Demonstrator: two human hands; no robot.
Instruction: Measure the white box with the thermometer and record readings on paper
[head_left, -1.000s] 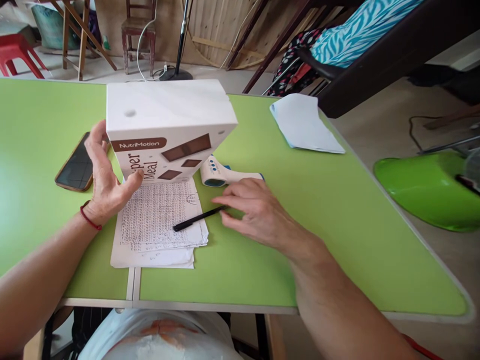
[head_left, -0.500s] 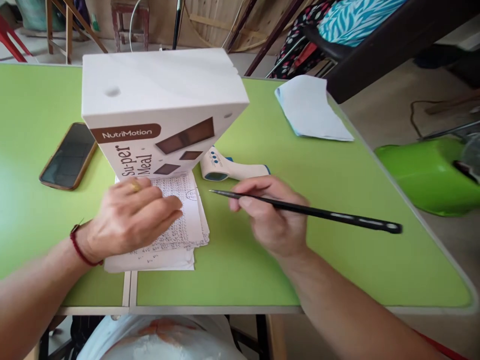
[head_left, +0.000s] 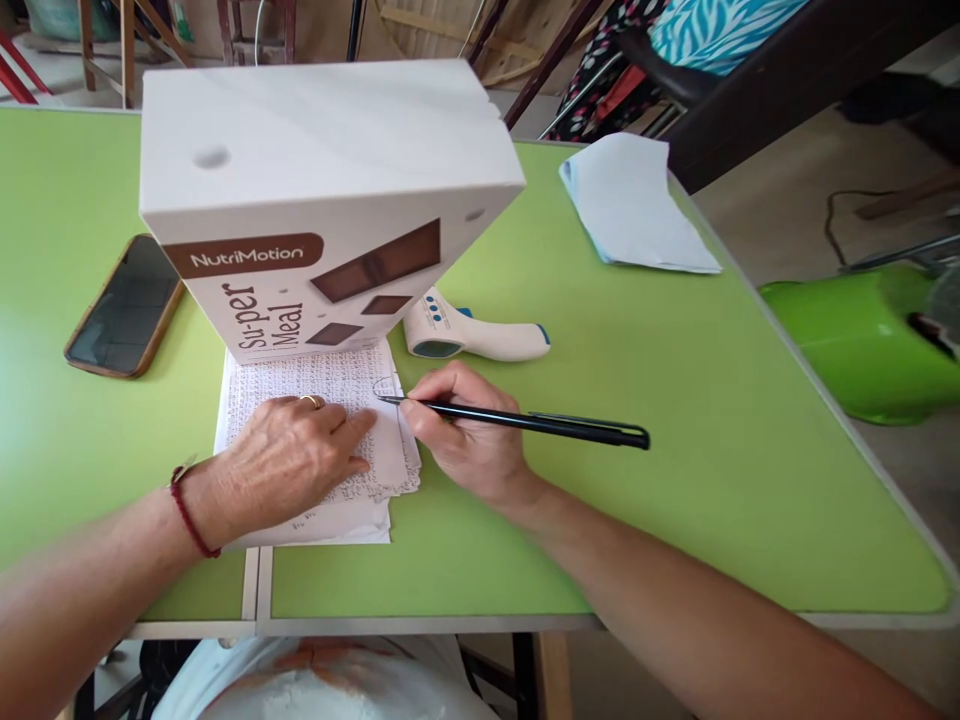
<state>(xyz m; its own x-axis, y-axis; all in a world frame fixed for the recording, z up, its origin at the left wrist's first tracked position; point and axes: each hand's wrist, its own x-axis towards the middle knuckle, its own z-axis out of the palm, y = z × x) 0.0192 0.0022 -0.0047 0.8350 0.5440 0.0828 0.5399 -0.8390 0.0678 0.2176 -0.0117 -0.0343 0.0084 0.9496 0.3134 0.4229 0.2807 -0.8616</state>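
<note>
My right hand (head_left: pixel 469 430) grips a black pen (head_left: pixel 555 424), its tip at the right side of the handwritten sheets (head_left: pixel 300 378), beside a small drawn arc with marks. Across those papers lies my left hand (head_left: pixel 292 455), palm down with fingers stretched out; a ring and a red wrist cord show on it. Just beyond the hands a white box (head_left: pixel 330 140) printed "NutriMotion Su-per Meal" stands on the far part of the papers. A white and blue handheld thermometer (head_left: pixel 480 335) rests right of the box, past my right hand.
On the green table (head_left: pixel 675 500), a phone (head_left: pixel 127 305) lies left of the box. Folded white paper (head_left: pixel 637 205) sits at the far right edge. Off the table's right side is a bright green bucket (head_left: pixel 862 345). Stools and a patterned cloth (head_left: pixel 720 35) are behind.
My right hand has moved left and brought the pen tip to the paper. My left hand has gone from curled fingers to lying flat on the sheets. The view has shifted slightly.
</note>
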